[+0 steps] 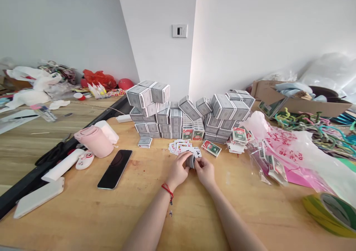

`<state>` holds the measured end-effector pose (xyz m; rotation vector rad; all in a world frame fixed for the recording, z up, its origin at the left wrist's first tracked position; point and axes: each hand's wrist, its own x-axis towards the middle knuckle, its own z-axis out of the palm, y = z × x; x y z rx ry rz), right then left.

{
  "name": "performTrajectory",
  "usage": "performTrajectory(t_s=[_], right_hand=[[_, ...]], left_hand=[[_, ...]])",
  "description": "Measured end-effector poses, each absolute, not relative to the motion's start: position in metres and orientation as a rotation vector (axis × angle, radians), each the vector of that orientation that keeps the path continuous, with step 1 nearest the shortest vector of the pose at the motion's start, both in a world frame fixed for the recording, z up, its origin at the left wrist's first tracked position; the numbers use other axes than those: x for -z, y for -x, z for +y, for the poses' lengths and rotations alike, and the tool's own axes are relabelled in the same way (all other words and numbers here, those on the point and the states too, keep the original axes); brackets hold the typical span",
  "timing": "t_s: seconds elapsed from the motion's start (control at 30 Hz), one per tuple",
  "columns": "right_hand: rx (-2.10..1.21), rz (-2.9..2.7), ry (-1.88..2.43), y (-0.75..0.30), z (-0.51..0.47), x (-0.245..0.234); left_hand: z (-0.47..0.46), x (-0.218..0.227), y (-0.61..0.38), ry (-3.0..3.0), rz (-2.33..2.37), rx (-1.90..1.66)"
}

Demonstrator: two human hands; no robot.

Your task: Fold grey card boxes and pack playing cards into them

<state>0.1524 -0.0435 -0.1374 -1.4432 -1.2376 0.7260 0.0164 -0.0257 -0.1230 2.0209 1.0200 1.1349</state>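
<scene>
Between my two hands, low over the table, is a grey-backed playing card (pixel 190 161) that looks bent; whether it is one card or several I cannot tell. My left hand (pixel 180 169) has its fingers closed around the left side. At the right edge, my right hand (pixel 204 170) pinches with thumb and fingers. Just beyond them lie loose playing cards (pixel 178 146), face up and spread. Behind stand grey-patterned card blocks (pixel 164 126), stacked into a low wall with raised ends. A card box (pixel 211 148) lies right of the loose cards, and a small folded card piece (pixel 145 142) sits to the left.
A black phone (pixel 115 169), a pink cup (pixel 94 141) and a white power bank (pixel 39 198) lie to the left. On the right are more card boxes (pixel 239 136), a plastic bag (pixel 286 143) and a yellow-green tape roll (pixel 329 214). Walls rise behind the wooden table (pixel 194 221).
</scene>
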Motion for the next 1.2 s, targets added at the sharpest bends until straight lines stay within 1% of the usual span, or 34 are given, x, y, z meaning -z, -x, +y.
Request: performTrajectory(t_s=[0.1,0.17,0.27,0.33,0.63,0.77,0.9,1.03,1.2], right_hand=[[-0.693,-1.252,1.454,-0.151,-0.045,0.135],[-0.809,-1.226,1.414,-0.153,-0.043,0.136],[-1.068,-1.144,1.323,-0.156,-0.039,0.138],[-1.142,-1.104,1.301,-0.158,-0.036,0.14],[-1.018,-1.114,1.401,-0.158,-0.037,0.146],[-1.022,-1.094,1.366,-0.157,-0.037,0.148],[-0.989,-1.193,1.318,-0.154,-0.037,0.149],[-0.895,-1.283,1.371,-0.151,-0.038,0.15],[-0.89,-1.291,1.368,-0.151,-0.041,0.147]], left_hand=[[-0.026,0.123,-0.018,-2.013,1.027,-1.151],[-0.025,0.124,-0.018,-1.996,1.044,-1.169],[-0.024,0.126,-0.017,-1.971,1.08,-1.176],[-0.023,0.126,-0.017,-1.967,1.093,-1.163],[-0.024,0.126,-0.017,-1.978,1.095,-1.146],[-0.024,0.128,-0.018,-1.985,1.127,-1.182],[-0.022,0.13,-0.018,-1.976,1.194,-1.232],[-0.021,0.131,-0.017,-1.991,1.213,-1.243],[-0.022,0.131,-0.018,-2.014,1.208,-1.239]])
